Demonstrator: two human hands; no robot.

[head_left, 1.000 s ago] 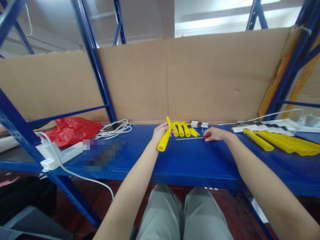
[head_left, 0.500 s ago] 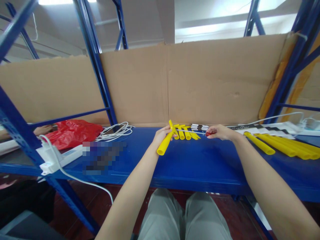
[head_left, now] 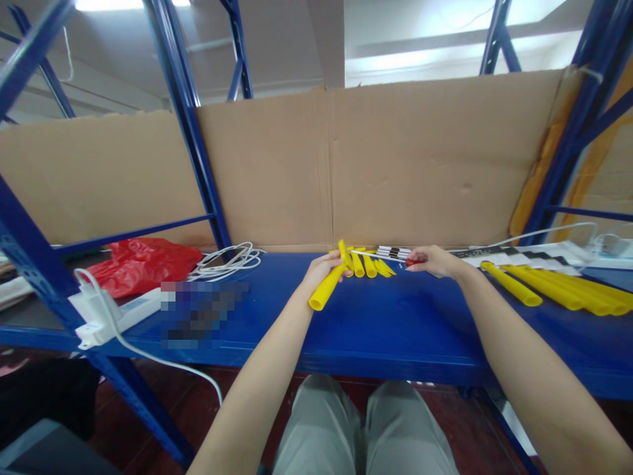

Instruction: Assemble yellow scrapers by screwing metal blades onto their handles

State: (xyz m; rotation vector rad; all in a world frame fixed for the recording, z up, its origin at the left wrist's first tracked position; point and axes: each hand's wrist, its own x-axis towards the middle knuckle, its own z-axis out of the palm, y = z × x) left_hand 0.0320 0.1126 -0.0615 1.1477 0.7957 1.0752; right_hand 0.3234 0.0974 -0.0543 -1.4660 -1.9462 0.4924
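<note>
My left hand [head_left: 321, 269] is wrapped round a yellow tube [head_left: 326, 287] with a yellow crosspiece at its far end, held above the blue shelf. In my right hand [head_left: 429, 260] is a screwdriver [head_left: 412, 262] with a red handle, its metal shaft pointing left at the crosspiece. Whether the tip touches the yellow part is too small to tell. Behind and between my hands lie several short yellow tubes [head_left: 370, 265] and small flat yellow pieces [head_left: 384, 268]. Black-and-white items [head_left: 393, 253] are stacked beyond them.
Long yellow tubes [head_left: 548, 290] lie at the right. At the left are a white power strip [head_left: 133, 313], a coiled white cable [head_left: 232, 262] and a red plastic bag [head_left: 146, 265]. Cardboard [head_left: 425, 158] stands along the back of the blue shelf [head_left: 386, 359].
The screwdriver has tilted, its shaft end rising and shifting slightly left. The yellow crosspiece has turned a little in my left hand. A person's hand at far left has left the view.
</note>
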